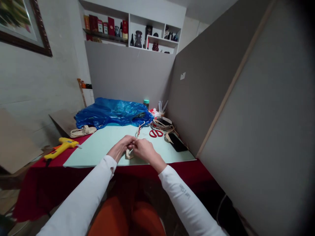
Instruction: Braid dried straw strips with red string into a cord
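Note:
My left hand [126, 143] and my right hand [143, 149] meet over the pale green board, with fingers pinched together. Between them they grip a braided cord; its thin red-and-cream end [139, 128] sticks out beyond the fingertips. A thicker cream loop [129, 154] hangs below the hands, apparently part of the same piece. My fingers hide the spot where they pinch it. Red-handled scissors [156, 133] lie just to the right, their blades hard to see.
The pale board [91, 152] covers a red tablecloth [81, 177]. A yellow glue gun [61, 148] and a woven sandal [83, 131] lie left. Blue plastic [113, 111] spreads behind. A black phone-like slab [177, 142] rests right, near a grey partition [197, 82].

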Tool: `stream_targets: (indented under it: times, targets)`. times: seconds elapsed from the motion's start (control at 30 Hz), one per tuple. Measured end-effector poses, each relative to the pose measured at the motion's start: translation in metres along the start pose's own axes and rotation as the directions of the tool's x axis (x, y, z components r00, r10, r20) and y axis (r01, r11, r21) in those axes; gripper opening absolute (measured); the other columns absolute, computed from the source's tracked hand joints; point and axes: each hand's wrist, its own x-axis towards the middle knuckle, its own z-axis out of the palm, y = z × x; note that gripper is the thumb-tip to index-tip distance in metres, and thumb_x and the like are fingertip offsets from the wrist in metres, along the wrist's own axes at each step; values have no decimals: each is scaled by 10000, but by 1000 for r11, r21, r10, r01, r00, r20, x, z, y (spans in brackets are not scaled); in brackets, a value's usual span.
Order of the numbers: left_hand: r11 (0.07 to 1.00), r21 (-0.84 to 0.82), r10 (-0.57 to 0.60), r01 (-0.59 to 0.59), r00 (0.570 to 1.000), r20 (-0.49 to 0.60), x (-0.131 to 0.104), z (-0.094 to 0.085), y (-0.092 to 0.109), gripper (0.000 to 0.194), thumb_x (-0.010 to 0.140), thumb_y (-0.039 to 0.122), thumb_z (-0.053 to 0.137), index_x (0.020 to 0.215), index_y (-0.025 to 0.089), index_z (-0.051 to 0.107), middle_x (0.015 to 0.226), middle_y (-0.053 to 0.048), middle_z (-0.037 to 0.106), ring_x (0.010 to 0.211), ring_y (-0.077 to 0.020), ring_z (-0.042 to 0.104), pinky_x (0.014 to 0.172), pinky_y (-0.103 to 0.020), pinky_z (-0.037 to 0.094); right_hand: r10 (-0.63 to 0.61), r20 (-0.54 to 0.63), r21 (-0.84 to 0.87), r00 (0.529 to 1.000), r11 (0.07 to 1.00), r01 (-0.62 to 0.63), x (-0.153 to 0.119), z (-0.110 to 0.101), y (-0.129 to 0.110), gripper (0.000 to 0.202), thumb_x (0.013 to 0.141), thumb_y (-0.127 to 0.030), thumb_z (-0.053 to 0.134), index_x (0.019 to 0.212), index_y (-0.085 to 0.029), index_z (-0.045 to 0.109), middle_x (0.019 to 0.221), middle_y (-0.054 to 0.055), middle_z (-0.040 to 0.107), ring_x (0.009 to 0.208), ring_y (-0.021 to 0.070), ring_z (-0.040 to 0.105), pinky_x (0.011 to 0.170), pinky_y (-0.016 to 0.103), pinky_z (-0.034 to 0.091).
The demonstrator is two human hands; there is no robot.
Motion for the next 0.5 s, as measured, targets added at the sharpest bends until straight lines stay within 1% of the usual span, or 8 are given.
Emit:
stream_targets:
  times: [0.03,0.07,0.1,0.17,0.2,0.3,0.37,0.5]
  targets:
    - [1000,-11,-7,7,1000,1,-1,-1,0,226,905,313,551,1015,121,599,904,-44,626,705,-115,595,612,-266,523,37,-24,52,999,998,-35,3,-9,8,283,935,-306,458,875,-149,685,892,157,692,894,266,644,714,324,437]
    - [1000,-25,-9,9,1000,10,-2,-1,0,159,896,256,547,862,107,591,724,-7,582,538,-72,515,483,-199,450,71,-49,81,996,995,-66,7,-16,16,315,956,-308,420,880,-154,684,909,145,690,925,260,636,746,330,441]
    - [999,-39,-6,7,1000,21,-4,-1,0,174,869,196,545,717,111,543,577,27,495,418,-41,398,388,-159,345,102,-64,107,993,990,-95,12,-21,23,317,967,-298,405,910,-152,679,944,136,685,957,253,626,781,341,448]
    - [998,-63,7,-4,999,43,-7,-1,1,257,783,123,550,565,152,417,441,76,331,331,-9,209,317,-138,175,147,-37,195,988,971,-137,23,-19,33,251,957,-306,470,1009,-145,655,1037,111,659,976,228,614,823,363,478]
    - [997,-72,14,-11,999,51,-9,-1,1,274,742,109,554,539,167,378,418,85,294,323,-2,168,310,-137,135,156,-9,247,988,957,-149,29,-14,35,248,943,-324,513,1072,-149,632,1089,96,638,976,215,612,829,375,498]
    - [996,-79,36,-31,998,59,-13,0,3,245,664,100,559,534,177,365,416,78,309,324,0,169,313,-128,121,151,61,404,987,900,-163,38,14,36,333,920,-350,566,1194,-161,567,1182,81,587,988,205,607,831,403,529]
    - [997,-68,49,-45,998,50,-15,1,3,198,649,94,561,558,167,401,435,69,340,329,-2,187,319,-127,128,141,74,493,987,855,-159,40,30,36,318,925,-350,559,1170,-148,575,1140,79,603,951,195,616,803,388,536]
    - [996,2,84,-84,996,-4,-18,5,0,150,700,123,576,614,156,458,455,68,361,331,-13,224,331,-139,150,135,62,643,989,753,-143,36,43,47,272,932,-366,525,917,-115,628,784,15,625,639,112,584,590,254,490]
